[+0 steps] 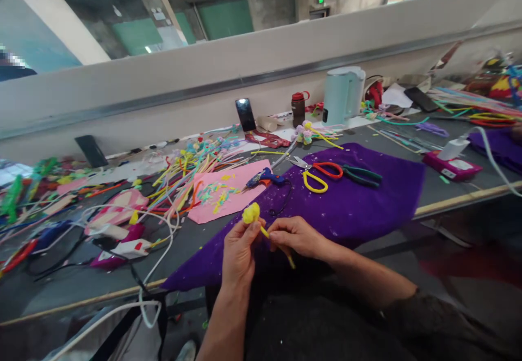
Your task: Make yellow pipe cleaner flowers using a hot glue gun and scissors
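Observation:
My left hand (240,247) pinches a fluffy yellow flower-like piece (250,213) just below its head. Its yellow stem (264,232) runs to the right into my right hand (296,236), whose fingers are closed on it; the loose end hangs below. Both hands are close together above the near edge of a purple cloth (350,214). Beyond them, a blue glue gun (265,177) rests by a pink sheet (228,209) scattered with small yellow and green clippings. Scissors (316,173) with red and yellow handles and dark green pliers (362,176) lie on the cloth.
Colourful pipe cleaners (179,173) spread over the left of the dark table. White cables (167,252) loop over its front edge near a power strip (128,248). At the back stand a phone (245,115), a brown bottle (298,110) and a pale kettle (343,97).

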A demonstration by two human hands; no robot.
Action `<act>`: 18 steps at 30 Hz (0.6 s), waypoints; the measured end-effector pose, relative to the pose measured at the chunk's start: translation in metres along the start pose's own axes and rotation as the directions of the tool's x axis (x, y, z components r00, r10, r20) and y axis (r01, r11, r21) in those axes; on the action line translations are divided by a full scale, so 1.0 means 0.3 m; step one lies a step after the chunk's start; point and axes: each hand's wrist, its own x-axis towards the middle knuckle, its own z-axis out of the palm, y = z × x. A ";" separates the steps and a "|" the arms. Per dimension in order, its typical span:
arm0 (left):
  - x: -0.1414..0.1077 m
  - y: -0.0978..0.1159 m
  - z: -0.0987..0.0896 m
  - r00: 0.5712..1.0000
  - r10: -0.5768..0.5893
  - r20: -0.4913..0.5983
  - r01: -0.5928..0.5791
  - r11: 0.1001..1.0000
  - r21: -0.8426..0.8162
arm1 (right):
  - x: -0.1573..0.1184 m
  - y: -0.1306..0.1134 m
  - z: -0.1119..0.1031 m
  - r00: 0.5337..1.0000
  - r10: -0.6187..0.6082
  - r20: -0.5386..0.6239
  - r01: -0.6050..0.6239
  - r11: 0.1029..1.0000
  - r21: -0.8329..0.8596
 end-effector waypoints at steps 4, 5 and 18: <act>-0.002 0.035 -0.002 1.000 0.011 0.011 -0.011 1.000 -0.025 | -0.050 -0.052 -0.154 0.996 -0.074 -0.044 0.043 0.865 -0.499; -0.002 0.039 -0.002 1.000 0.003 0.022 -0.002 1.000 -0.031 | -0.057 -0.058 -0.204 0.991 -0.112 -0.072 0.042 0.774 -0.632; -0.017 0.006 0.024 0.987 -0.128 0.097 0.132 0.990 -0.041 | 0.063 -0.012 -0.524 0.945 -0.091 -0.314 -0.313 0.018 -0.949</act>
